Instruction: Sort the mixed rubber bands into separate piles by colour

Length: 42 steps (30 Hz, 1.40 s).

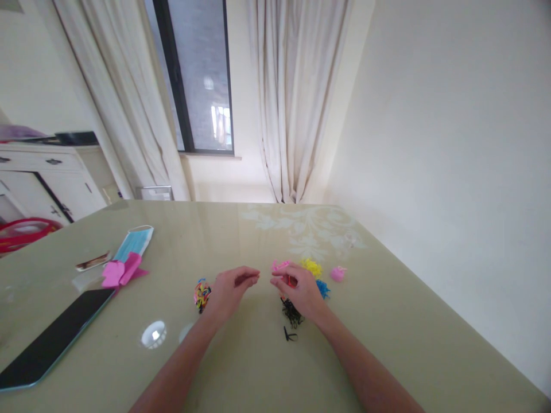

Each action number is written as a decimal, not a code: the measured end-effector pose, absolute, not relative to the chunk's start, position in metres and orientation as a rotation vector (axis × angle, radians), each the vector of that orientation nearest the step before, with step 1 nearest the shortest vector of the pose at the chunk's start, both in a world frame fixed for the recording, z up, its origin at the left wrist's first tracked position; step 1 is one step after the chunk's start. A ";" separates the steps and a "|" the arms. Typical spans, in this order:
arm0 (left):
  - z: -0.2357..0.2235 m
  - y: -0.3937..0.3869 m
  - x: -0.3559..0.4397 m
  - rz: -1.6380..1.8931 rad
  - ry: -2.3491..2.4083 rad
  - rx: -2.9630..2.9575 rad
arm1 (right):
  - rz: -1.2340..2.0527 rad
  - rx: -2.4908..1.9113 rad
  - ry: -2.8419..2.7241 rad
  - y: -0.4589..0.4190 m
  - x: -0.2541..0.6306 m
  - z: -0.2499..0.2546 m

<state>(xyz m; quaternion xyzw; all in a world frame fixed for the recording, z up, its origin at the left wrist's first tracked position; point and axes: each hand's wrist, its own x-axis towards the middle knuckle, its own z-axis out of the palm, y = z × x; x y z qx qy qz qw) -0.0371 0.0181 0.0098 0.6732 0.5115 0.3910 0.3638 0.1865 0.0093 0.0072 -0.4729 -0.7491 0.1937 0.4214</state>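
My left hand (229, 291) is above the table with thumb and forefinger pinched together; whatever is between them is too small to make out. Just behind it lies a mixed-colour pile of small elastic bands (201, 294), partly covered by the hand. My right hand (303, 289) faces it, its fingers also pinched, with their content not discernible. Around the right hand lie sorted piles: black bands (291, 312), yellow bands (311, 267), blue bands (322, 288) and pink bands (281, 265). Red bands (293, 281) show partly beneath its fingers. A light pink clump (338, 273) sits farther right.
On the left lie a dark flat tablet-like slab (60, 335), bright pink pieces (123, 271), a blue face mask (134, 243) and a narrow brown-and-white packet (93, 261). A clear shiny disc (154, 334) is near my left forearm. A wall (456, 172) borders the table's right side.
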 end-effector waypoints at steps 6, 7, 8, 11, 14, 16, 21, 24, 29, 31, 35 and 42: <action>0.007 0.008 -0.025 0.998 1.087 1.568 | 0.597 -1.130 -1.822 0.002 0.179 0.007; 0.007 0.007 -0.024 0.999 1.069 1.550 | 0.606 -1.132 -1.819 0.003 0.179 0.006; 0.007 0.006 -0.023 0.997 1.057 1.539 | 0.616 -1.131 -1.824 0.003 0.179 0.005; 0.008 0.005 -0.021 0.983 1.022 1.529 | 0.647 -1.126 -1.843 0.003 0.180 0.006; 0.010 0.009 -0.027 0.956 1.057 1.592 | 0.746 -1.116 -1.744 0.004 0.188 0.015; 0.009 0.012 -0.036 0.931 1.218 1.703 | 0.849 -1.101 -1.584 0.004 0.201 0.025; -0.001 0.019 -0.061 0.596 2.016 2.115 | 0.847 -0.965 -1.265 -0.003 0.240 0.048; -0.005 0.019 -0.066 0.356 2.148 2.184 | 0.812 -0.931 -1.211 -0.008 0.247 0.052; -0.002 0.020 -0.064 0.257 2.117 2.235 | 0.767 -0.982 -1.212 -0.004 0.246 0.051; 0.000 0.020 -0.063 0.269 2.130 2.264 | 0.693 -1.099 -1.233 0.004 0.251 0.047; 0.002 0.021 -0.061 0.434 2.119 2.247 | 0.356 -1.480 -1.441 0.026 0.266 0.029; 0.012 0.022 -0.056 0.798 1.813 1.929 | 0.017 -1.903 -1.669 0.036 0.269 0.005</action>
